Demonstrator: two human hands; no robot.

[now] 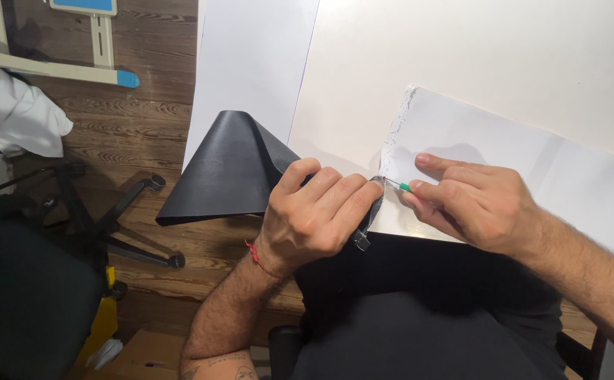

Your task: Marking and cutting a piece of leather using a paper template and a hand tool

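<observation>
Bare white tabletop [504, 49] beyond — upturned black sheet [226, 169] at left

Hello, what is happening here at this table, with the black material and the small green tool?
A person sits at a white table and works on a piece of black leather-like material. The left hand grips the folded edge of the material and holds it up, so the rest curls away to the left. The right hand pinches a small green-tipped tool and points it at that edge. A white sheet of paper lies under the right hand.
</observation>
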